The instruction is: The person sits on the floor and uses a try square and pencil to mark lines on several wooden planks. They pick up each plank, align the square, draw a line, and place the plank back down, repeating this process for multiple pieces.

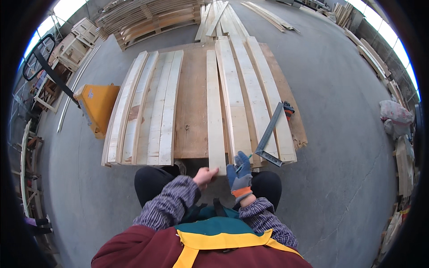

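Observation:
My bare left hand is closed at the near end of a narrow pale plank, thumb and fingers against its left edge. The plank lies lengthwise on a brown wooden board, and its end juts out past the board toward me. To its right is my right hand, in a grey-blue work glove with an orange cuff. A thin, greenish, pencil-like stick sits between its fingers, beside the ends of the stacked planks. Just beyond that hand, a metal try square lies across the right-hand planks.
More planks lie side by side on the board's left. A dark glove with orange rests near the square. The yellow pallet jack stands at the left. Farther off are stacked pallets and loose boards on the floor.

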The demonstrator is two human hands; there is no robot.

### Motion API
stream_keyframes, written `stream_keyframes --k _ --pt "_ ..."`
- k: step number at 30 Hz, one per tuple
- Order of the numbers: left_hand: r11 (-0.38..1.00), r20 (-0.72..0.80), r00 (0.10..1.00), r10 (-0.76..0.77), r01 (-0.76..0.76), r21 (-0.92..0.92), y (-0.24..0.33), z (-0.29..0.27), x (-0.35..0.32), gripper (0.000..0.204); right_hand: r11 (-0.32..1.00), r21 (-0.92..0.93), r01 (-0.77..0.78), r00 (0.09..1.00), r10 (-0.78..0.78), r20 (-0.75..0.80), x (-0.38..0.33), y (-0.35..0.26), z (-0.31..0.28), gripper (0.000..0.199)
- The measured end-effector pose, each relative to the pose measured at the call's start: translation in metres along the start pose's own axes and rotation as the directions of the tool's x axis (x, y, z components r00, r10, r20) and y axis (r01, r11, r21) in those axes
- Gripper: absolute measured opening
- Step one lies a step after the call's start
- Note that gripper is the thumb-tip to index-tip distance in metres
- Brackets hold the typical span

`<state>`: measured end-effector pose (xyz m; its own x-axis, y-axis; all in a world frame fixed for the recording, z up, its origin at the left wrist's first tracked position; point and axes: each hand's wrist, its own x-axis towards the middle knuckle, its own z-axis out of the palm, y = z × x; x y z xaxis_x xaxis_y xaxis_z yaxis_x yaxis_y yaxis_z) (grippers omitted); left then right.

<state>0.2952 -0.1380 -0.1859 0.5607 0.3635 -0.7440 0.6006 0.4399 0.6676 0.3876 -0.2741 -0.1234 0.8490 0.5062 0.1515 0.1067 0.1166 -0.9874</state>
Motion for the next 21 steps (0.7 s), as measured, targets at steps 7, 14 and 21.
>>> stream_keyframes --k 7,14,21 --pt "0.675 -0.234 0.917 0.322 -0.049 0.736 0.049 -0.015 0.043 0.078 0.989 0.042 -0.144 0.990 0.144 -0.002 0.001 0.001 0.002 0.059" --pt "0.808 0.047 0.908 0.417 -0.394 0.437 0.098 -0.121 -0.026 0.053 0.989 0.012 -0.149 0.987 0.148 0.057 -0.001 0.006 0.005 0.060" --pt "0.950 -0.585 0.751 0.305 -0.282 0.133 0.050 -0.259 -0.068 0.036 0.988 0.013 -0.151 0.987 0.151 0.050 0.002 0.015 0.021 0.058"
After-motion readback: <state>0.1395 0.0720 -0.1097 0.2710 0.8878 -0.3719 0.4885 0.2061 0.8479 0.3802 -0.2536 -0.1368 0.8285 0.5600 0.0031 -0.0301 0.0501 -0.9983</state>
